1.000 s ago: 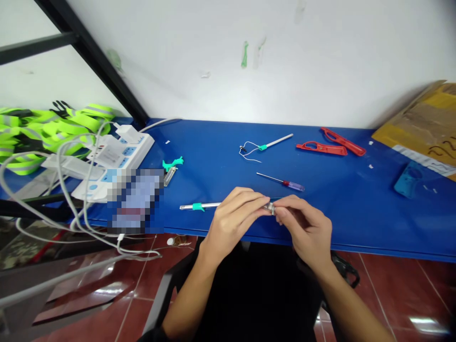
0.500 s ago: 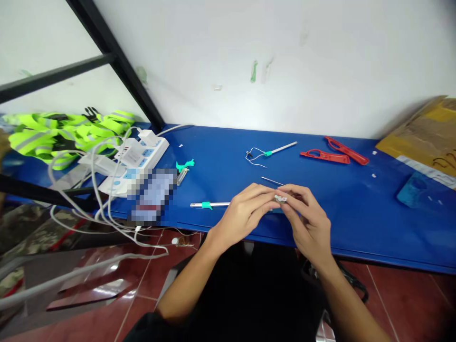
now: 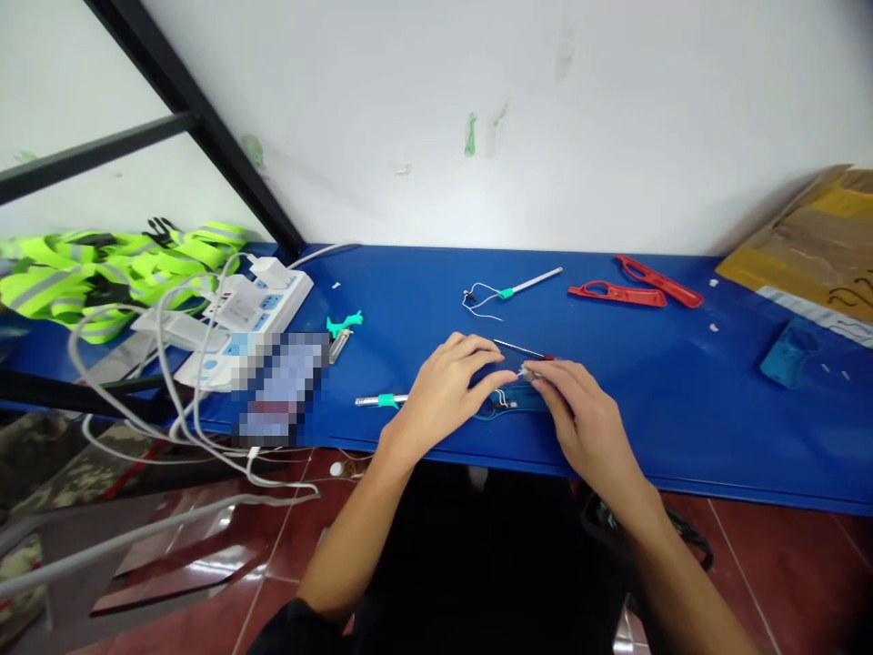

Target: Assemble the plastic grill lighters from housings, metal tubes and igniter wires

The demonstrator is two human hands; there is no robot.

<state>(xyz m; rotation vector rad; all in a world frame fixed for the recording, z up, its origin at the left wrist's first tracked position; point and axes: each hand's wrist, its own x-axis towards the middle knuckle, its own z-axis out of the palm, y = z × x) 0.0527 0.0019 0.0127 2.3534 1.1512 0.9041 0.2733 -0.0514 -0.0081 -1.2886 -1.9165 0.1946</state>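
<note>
My right hand pinches a small whitish piece, too small to name, between thumb and fingers. My left hand is open, its fingers curved and thumb apart, with the thumb tip close to that piece. Below both hands lies a blue plastic casing, partly covered, with thin white wires at its left part. A silver metal rod with green tape reaches out left from under my left hand. Just beyond the fingers lies a thin screwdriver, its reddish end near my right hand.
Farther back lie another taped rod with loose wires and two red plastic casings. A blue piece and a cardboard box are at right. A power strip, phone, cables and yellow reflective straps crowd the left.
My left hand has drawn back to the left and its fingers have spread off the small piece, which stays in my right hand. The casing and wires below now show.
</note>
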